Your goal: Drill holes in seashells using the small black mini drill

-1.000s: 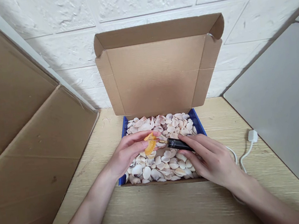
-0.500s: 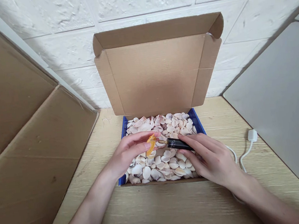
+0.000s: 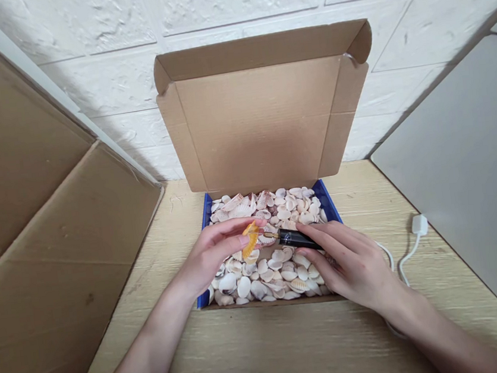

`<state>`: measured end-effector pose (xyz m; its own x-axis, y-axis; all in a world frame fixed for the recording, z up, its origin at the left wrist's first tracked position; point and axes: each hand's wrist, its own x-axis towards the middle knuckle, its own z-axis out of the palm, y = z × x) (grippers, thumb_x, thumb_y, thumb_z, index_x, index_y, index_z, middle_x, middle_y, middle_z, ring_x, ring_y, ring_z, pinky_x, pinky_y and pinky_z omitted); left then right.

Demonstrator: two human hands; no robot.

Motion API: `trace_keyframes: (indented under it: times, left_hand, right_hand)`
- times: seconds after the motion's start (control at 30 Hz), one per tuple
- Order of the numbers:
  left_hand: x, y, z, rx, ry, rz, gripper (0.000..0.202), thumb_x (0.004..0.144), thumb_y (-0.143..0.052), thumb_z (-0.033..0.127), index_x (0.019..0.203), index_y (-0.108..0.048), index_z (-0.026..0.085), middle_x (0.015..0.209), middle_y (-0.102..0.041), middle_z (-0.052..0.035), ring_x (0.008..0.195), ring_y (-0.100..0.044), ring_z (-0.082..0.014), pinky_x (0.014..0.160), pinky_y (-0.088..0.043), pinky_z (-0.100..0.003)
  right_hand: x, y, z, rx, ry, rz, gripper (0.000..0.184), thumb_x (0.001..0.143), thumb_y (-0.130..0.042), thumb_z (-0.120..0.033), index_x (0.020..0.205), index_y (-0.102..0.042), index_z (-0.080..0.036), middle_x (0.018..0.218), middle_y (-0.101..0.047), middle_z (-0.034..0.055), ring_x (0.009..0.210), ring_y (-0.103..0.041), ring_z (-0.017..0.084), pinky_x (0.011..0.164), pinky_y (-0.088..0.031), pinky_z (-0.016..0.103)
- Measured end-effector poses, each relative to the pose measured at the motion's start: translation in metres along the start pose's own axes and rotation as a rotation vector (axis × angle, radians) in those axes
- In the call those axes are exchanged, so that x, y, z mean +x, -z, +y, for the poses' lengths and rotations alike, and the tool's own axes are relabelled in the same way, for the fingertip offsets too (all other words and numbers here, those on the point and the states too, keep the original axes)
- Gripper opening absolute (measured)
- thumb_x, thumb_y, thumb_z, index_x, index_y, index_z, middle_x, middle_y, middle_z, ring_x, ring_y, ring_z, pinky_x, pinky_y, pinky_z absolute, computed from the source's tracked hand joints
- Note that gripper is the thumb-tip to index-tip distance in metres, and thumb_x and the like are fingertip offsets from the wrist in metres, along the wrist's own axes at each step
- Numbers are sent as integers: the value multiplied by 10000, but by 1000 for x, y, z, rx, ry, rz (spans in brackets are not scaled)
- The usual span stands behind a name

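Observation:
Between the thumb and fingers of my left hand (image 3: 213,249) is an orange ribbed seashell (image 3: 250,243), held up on its edge above the box. My right hand (image 3: 353,261) grips a small black pen-shaped electric drill (image 3: 297,238) with a brass-coloured chuck. Its thin bit points left at the shell; whether the tip touches or enters it is too small to tell. Beneath both hands, a blue-sided cardboard box (image 3: 332,205) holds many pale shells (image 3: 268,277), some smooth and some ribbed.
The box's brown lid (image 3: 263,122) stands raised against the white brick wall (image 3: 119,75). A white cable with a plug (image 3: 419,225) lies on the wooden table (image 3: 249,354) at right. Cardboard panels (image 3: 72,254) rise on the left, a grey panel (image 3: 466,173) on the right.
Very little differs. The orange shell and the fingers of my left hand have shifted very slightly, while the drill stays pointed at the shell.

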<state>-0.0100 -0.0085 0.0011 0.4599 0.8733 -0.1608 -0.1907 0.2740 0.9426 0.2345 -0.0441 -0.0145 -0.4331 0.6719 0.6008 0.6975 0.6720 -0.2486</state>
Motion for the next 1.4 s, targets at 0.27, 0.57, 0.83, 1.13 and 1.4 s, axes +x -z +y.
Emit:
trace_keyframes:
  times: [0.27,0.57,0.83,1.13,1.4]
  left_hand:
    - [0,0,-2,-13,9,11,256,819,-674,230,1066,-740,244,1187,-705,-53,1158,-599,-267,945,-472,-344]
    - [0,1,-2,-121,34,47,234,820,-667,222,1040,-747,238,1174,-712,-58,1144,-610,-266,939,-446,-351]
    - [1,-1,-1,-146,46,58,233,802,-679,239,1022,-752,219,1146,-722,-73,1147,-605,-285,937,-448,-378]
    - [-1,-1,0,-135,71,53,228,817,-662,237,1026,-748,219,1159,-717,-67,1147,-610,-279,970,-446,-390]
    - [0,-1,1,-110,81,18,266,847,-633,240,1093,-727,207,1228,-681,-76,1151,-602,-277,912,-484,-353]
  right_hand:
    - [2,0,-1,7,-5,11,352,886,-584,-180,1232,-531,-145,946,-690,91,813,-651,180,678,-545,301]
    - [1,0,0,0,-9,8,355,882,-590,-178,1231,-531,-140,951,-691,96,821,-650,181,684,-548,302]
    - [1,-1,-1,-8,-5,9,354,878,-593,-177,1225,-536,-128,951,-692,98,822,-650,180,689,-548,299]
    - [1,0,0,-16,-2,22,382,873,-601,-176,1247,-527,-144,957,-694,94,817,-656,180,694,-550,297]
    - [2,1,-1,-31,4,28,376,865,-615,-166,1228,-527,-125,965,-690,100,821,-649,176,701,-545,288]
